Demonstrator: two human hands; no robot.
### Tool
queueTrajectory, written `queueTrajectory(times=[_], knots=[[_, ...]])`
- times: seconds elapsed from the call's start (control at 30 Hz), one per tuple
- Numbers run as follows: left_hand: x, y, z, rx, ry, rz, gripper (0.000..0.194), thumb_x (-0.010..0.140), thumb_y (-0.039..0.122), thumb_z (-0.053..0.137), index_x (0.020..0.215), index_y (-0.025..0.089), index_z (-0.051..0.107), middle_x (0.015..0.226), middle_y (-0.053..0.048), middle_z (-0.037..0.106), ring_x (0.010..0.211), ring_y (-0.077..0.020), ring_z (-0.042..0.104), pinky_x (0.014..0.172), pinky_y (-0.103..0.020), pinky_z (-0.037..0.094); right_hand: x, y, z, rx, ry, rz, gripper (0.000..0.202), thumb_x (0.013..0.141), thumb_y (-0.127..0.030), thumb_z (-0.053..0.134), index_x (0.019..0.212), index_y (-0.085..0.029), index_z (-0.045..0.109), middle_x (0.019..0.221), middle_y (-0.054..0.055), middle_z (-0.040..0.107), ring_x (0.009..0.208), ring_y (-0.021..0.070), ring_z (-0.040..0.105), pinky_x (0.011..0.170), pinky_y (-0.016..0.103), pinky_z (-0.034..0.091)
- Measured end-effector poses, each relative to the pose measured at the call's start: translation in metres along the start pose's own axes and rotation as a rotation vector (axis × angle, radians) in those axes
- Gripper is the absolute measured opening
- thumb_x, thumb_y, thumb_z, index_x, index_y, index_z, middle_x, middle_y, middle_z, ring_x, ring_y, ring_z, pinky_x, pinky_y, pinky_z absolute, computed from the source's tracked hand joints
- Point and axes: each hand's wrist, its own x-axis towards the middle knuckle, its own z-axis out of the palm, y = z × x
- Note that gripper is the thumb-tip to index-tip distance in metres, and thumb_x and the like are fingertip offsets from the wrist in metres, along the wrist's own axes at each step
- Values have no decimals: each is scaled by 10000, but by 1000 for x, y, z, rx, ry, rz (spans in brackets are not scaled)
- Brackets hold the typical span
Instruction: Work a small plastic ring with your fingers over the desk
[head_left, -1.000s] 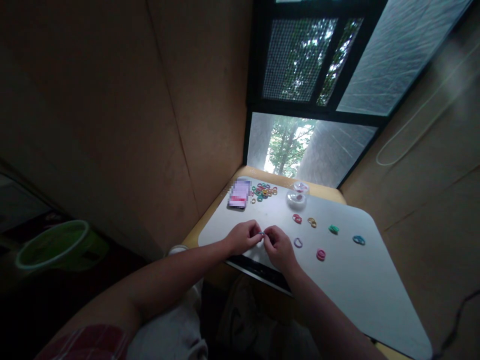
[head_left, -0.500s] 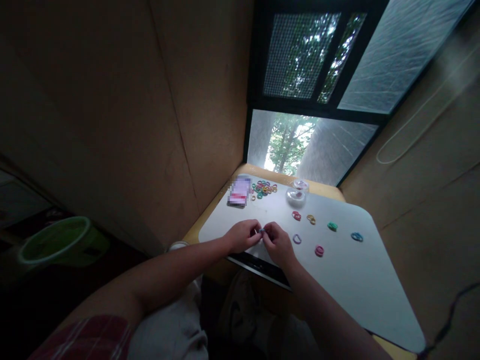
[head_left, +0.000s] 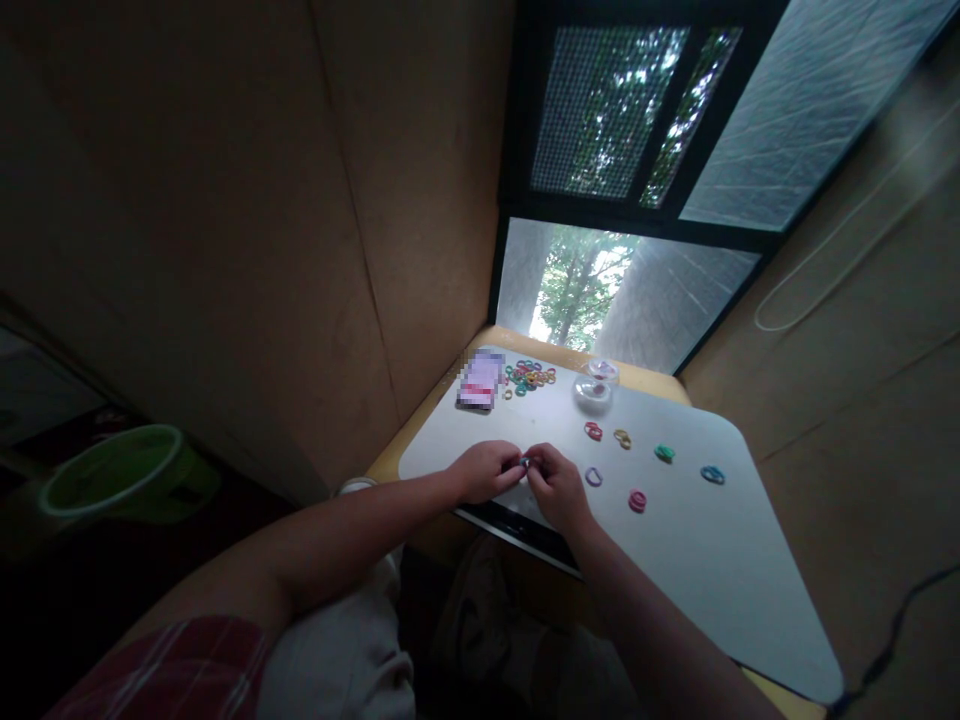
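My left hand (head_left: 489, 471) and my right hand (head_left: 553, 483) meet over the near edge of the white table (head_left: 697, 570). Both are closed, fingertips pinching a small bluish hair tie (head_left: 525, 461) between them; the fingers cover most of it. To the right of my hands lie a purple hair tie (head_left: 593, 477) and a pink group (head_left: 637, 500). Farther back sit small groups of red (head_left: 593, 431), yellow (head_left: 622, 438), green (head_left: 664, 453) and blue hair ties (head_left: 712, 474).
A mixed heap of hair ties (head_left: 531, 377) lies at the back, beside a blurred-out pink and lilac object (head_left: 481, 380). A clear plastic container (head_left: 594, 388) stands near the window (head_left: 577, 280). A green basket (head_left: 112, 480) is on the left, and walls flank the table.
My hands stay together in nearly the same place. The fingers and the hair tie between them have shifted slightly; the view has moved a little.
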Motion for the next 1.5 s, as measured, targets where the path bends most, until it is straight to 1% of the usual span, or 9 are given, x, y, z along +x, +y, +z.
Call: queueTrajectory(times=[0.17, 0.37, 0.6, 0.87, 1.03, 1.17, 1.33, 1.5], knots=[[0, 1, -1, 10, -8, 34, 226, 875, 308, 513, 705, 176, 584, 688, -5, 573, 656, -140, 476, 609, -259, 313, -1, 0, 0, -19, 20, -1, 113, 809, -232, 509, 846, -195, 609, 661, -15, 603, 583, 137, 525, 565, 244, 392], [-1, -1, -1, 13, -9, 54, 219, 869, 293, 527, 697, 174, 590, 691, -9, 586, 659, -139, 483, 617, -258, 319, 0, -3, -1, -66, 4, -20, 169, 857, -289, 499, 753, -194, 593, 645, -6, 581, 599, 141, 516, 579, 251, 385], [-3, -2, -2, 15, 0, 74, 251, 881, 313, 513, 680, 172, 568, 670, -4, 566, 640, -133, 467, 608, -257, 308, 1, -1, 1, -82, -6, -14, 160, 860, -299, 513, 766, -193, 589, 636, -13, 575, 583, 137, 510, 569, 249, 382], [-2, -2, -5, -71, 32, -1, 272, 873, 339, 530, 674, 165, 592, 639, 8, 545, 621, -123, 462, 589, -247, 318, 0, 0, 2, -103, 7, -12, 159, 866, -315, 510, 788, -200, 588, 629, -18, 562, 578, 139, 504, 559, 250, 379], [-2, -1, -7, -158, 58, -75, 206, 847, 330, 560, 764, 164, 648, 677, 6, 597, 637, -123, 499, 600, -238, 353, 1, 1, 3, -98, 8, -13, 162, 868, -325, 514, 794, -202, 589, 644, -12, 579, 584, 142, 513, 563, 254, 385], [-4, 1, -8, -241, 70, -125, 171, 831, 319, 578, 845, 164, 646, 693, 11, 615, 624, -118, 513, 581, -230, 364, 1, 2, 3, -107, 14, -6, 157, 867, -321, 518, 794, -203, 590, 643, -13, 579, 585, 143, 514, 562, 252, 384], [-4, 1, -8, -244, 87, -125, 129, 813, 293, 593, 832, 167, 611, 680, 19, 601, 612, -115, 514, 571, -229, 359, 0, 1, 2, -113, -1, -3, 145, 857, -309, 521, 784, -203, 589, 629, -20, 566, 563, 137, 493, 549, 249, 374], [-4, 1, -8, -227, 76, -117, 124, 811, 291, 592, 848, 173, 605, 696, 15, 608, 626, -119, 521, 590, -236, 371, 1, -1, 2, -112, -12, -3, 149, 868, -303, 514, 786, -203, 587, 639, -16, 582, 572, 138, 511, 558, 252, 378]])
